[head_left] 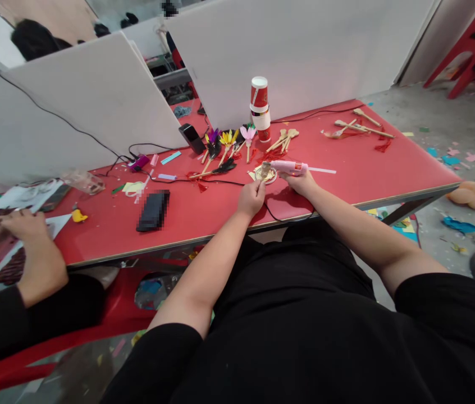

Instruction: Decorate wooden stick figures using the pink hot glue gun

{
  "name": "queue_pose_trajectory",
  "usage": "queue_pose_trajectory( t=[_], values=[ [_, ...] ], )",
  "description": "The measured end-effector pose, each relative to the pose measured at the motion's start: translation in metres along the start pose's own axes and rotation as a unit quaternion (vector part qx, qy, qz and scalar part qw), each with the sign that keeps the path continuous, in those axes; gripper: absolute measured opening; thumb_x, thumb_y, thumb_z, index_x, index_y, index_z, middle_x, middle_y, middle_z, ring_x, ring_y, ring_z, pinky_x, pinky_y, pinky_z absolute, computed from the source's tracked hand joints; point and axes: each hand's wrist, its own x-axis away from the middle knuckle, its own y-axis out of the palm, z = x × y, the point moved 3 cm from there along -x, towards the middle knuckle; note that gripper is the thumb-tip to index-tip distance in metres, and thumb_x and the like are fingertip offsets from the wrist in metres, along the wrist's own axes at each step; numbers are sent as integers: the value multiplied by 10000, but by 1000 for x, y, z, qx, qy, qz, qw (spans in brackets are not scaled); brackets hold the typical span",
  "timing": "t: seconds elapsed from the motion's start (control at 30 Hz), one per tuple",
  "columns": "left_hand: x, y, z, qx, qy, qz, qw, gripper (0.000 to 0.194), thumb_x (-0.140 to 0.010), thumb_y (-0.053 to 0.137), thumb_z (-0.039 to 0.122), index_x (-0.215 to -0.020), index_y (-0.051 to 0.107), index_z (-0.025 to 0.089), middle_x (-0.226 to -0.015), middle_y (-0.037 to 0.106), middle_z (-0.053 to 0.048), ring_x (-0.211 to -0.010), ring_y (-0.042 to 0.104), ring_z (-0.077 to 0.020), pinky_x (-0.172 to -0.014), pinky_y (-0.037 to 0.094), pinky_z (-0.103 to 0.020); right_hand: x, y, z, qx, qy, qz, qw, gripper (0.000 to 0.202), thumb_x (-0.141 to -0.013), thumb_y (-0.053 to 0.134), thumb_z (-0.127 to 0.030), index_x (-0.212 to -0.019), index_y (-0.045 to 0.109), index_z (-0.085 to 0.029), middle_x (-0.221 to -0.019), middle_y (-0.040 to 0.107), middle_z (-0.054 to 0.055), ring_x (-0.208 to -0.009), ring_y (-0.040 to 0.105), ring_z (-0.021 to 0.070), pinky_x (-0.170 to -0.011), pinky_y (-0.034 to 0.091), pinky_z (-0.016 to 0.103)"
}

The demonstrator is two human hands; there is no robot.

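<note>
Your right hand (300, 182) is clamped on the pink glue gun (290, 166), nozzle pointing left at the small round piece (266, 174) lying near the table's front edge, roughly mid-length. Your left hand (251, 199) is pinched shut on a thin stick or stem at that piece; what exactly sits between the fingers is too small to tell. The hands are apart but close, with the piece between them.

Risks as I judge them: the nozzle sits just beside your left fingertips, so a slip could burn you or drip glue on skin. The black cord (220, 180) trails across the red table (347, 179) under your left wrist, so a tug could drag the gun off target. The stacked paper cups (260, 109) stand behind the work toward the back edge, and the feathered sticks (224, 147) lie just left of them; a wide elbow swing could knock either.

A co-worker's hands (14, 230) press on printed paper at the left end, well apart from yours.
</note>
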Motion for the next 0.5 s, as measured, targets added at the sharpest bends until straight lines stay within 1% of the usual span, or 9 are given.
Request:
queue_pose_trajectory(
  t=[0.1, 0.3, 0.5],
  values=[
    [0, 0, 0, -4, 0, 1, 1000, 443, -1133, 482, 450, -763, 573, 224, -664, 622, -67, -638, 592, -224, -635, 322, -343, 1, 1, -5, 5, 1, 13, 1000, 460, -830, 885, -555, -1104, 802, -196, -699, 727, 62, -829, 788, 330, -709, 698, 411],
    [0, 0, 3, -23, -2, 15, 1000, 478, -1130, 493, 484, -727, 543, 231, -637, 595, -75, -602, 557, -225, -630, 294, -359, 0, 2, -6, 18, 12, 24, 999, 417, -798, 909, -550, -974, 772, -198, -629, 675, 82, -809, 766, 357, -709, 695, 448],
    [1, 1, 4, -74, 1, 24, 997, 465, -1133, 484, 500, -777, 609, 228, -671, 637, -95, -633, 578, -239, -649, 296, -360, -2, 0, -2, 28, -1, 9, 1000, 396, -800, 849, -595, -820, 706, -227, -626, 649, 69, -819, 764, 342, -718, 669, 428]
  ],
)
